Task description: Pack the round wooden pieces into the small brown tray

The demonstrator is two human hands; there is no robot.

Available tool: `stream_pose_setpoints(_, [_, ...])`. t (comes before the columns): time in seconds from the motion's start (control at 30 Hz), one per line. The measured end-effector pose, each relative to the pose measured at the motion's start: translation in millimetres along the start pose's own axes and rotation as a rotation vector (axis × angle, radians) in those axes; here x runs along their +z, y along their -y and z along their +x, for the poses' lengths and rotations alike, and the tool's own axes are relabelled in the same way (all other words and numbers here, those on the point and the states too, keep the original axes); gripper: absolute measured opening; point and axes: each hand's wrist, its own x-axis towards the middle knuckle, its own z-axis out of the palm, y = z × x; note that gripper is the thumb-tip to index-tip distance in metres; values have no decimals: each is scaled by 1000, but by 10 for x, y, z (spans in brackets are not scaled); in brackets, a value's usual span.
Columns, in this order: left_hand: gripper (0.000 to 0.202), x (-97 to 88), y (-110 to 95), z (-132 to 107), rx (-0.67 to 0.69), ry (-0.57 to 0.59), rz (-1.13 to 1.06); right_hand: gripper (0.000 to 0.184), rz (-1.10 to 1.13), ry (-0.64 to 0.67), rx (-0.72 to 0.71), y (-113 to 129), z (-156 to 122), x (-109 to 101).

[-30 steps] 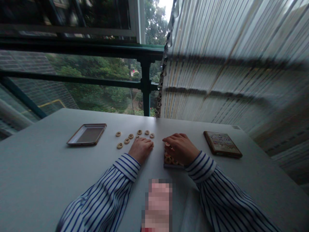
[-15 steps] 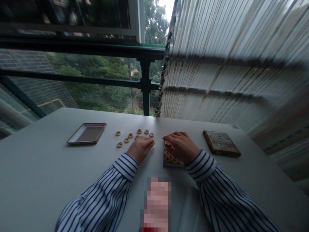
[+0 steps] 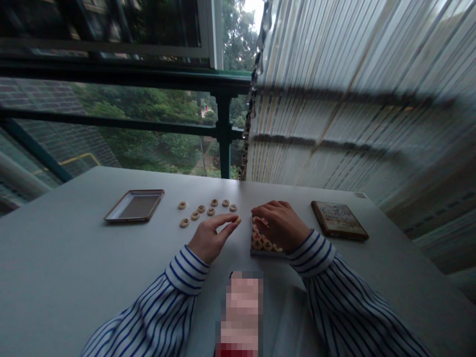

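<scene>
My left hand [image 3: 212, 238] is closed in a pinch, with a round wooden Chinese chess piece [image 3: 238, 219] between thumb and fingertips, just above the table. My right hand [image 3: 284, 223] arches over a shallow box [image 3: 269, 253] packed with Chinese chess pieces [image 3: 257, 244]. Its thumb and fingers are apart, pieces show in the gap, and it covers much of the box. Beyond my left hand, several loose pieces lie on the table, among them one piece [image 3: 211, 211] close to the knuckles and another piece [image 3: 233, 208] farther back.
An open, shallow tray-like lid [image 3: 148, 218] rests at the left of the white table [image 3: 67, 258]. On the right lies a flat, printed case [image 3: 340, 220]. Past the table's far edge stand a green railing [image 3: 224, 129] and a string curtain [image 3: 316, 114].
My left hand has drawn back slightly and turned, so the pinched piece and thumb now show, along with a loose piece behind it. My right hand stays over the box, barely shifted.
</scene>
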Motion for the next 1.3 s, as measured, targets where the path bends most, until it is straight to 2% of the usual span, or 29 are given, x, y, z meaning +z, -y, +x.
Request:
stream_pose_setpoints(0.27, [29,77,43,-72,-253,-38,-390,23,11,-2,-5,10,3,-24])
stream_pose_setpoints(0.47, [33,114,91,-81,-359,-54,-551,23,23,-2,-14,12,0,-25])
stream_pose_setpoints(0.67, [33,143,74,-93,-414,-59,-672,23,22,2,-19,15,3,-29])
stream_pose_setpoints(1.3, [38,270,-13,-140,-537,-46,-822,19,158,43,-108,51,14,25])
